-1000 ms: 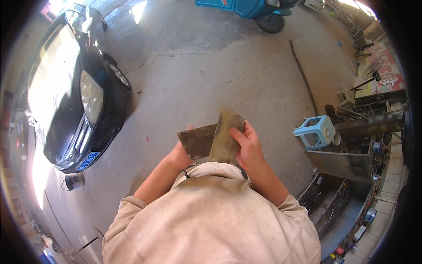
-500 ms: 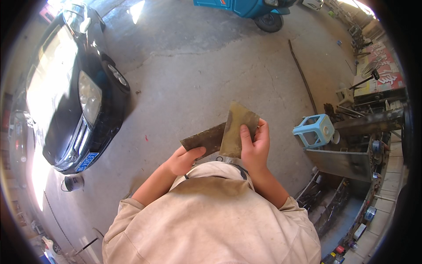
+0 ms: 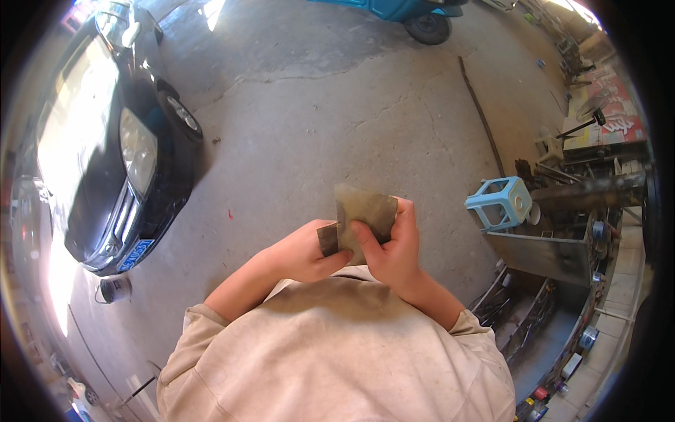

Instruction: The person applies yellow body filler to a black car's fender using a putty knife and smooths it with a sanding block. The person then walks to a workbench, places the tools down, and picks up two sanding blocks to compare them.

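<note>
Close in front of my body I hold two thin, flat rectangular plates with worn, stained, metal-looking surfaces. My right hand [image 3: 394,243] grips the olive-brown plate [image 3: 351,205], its thumb pressed on the face and its fingers behind the right edge. My left hand [image 3: 306,254] is closed on the darker brown plate [image 3: 328,240], which lies behind the olive-brown one and is mostly hidden. The left thumb reaches the lower edge of the olive-brown plate. Where the plates overlap, I cannot tell whether they touch.
A black car [image 3: 105,162] stands on the left, with a small bucket [image 3: 114,289] by its front. To the right are a light-blue plastic stool [image 3: 500,202], a metal trough [image 3: 541,257] and a long rod [image 3: 479,112] on the concrete floor. A blue three-wheeler [image 3: 394,8] stands far ahead.
My hands have drawn together, so the darker plate has slid further behind the olive-brown one. The olive-brown plate has shifted left and slightly down. The whole view has tilted a little.
</note>
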### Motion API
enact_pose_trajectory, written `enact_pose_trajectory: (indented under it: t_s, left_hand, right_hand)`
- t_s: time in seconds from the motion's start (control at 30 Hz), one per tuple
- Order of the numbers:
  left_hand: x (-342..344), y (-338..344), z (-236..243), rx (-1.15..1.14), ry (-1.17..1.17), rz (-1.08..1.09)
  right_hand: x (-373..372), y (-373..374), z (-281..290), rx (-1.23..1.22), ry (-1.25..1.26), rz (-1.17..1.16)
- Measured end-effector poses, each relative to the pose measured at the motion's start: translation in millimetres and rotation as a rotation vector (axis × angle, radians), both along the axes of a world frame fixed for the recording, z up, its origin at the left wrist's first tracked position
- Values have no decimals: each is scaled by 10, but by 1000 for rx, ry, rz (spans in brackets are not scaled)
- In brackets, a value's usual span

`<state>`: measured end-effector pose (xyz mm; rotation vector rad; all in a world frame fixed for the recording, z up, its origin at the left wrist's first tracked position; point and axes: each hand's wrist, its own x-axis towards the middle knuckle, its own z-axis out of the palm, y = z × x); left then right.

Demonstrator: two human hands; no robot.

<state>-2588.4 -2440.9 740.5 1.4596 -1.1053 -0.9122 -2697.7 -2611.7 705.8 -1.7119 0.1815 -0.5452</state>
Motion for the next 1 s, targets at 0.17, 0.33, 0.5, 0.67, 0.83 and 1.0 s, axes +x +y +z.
enact_pose_trajectory:
  t_s: [0.17, 0.33, 0.5, 0.67, 0.83, 1.0]
  left_hand:
    - [20, 6, 37, 80, 56, -51]
    - [-63, -141, 105, -128, 148, 100]
    - [-81, -91, -162, 41, 170, 138]
    - [-73, 66, -242, 66, 587, 239]
    - [-4, 169, -274, 179, 502, 253]
    - [27, 169, -256, 96, 506, 429]
  right_hand:
    - [46, 39, 178, -9, 39, 119]
    - [83, 103, 386, -138, 127, 196]
    - [132, 64, 23, 432, 109, 75]
    - [113, -287, -55, 561, -8, -278]
    - [-1, -555, -206, -122, -196, -223]
    - [18, -412, 31, -697, -328, 203]
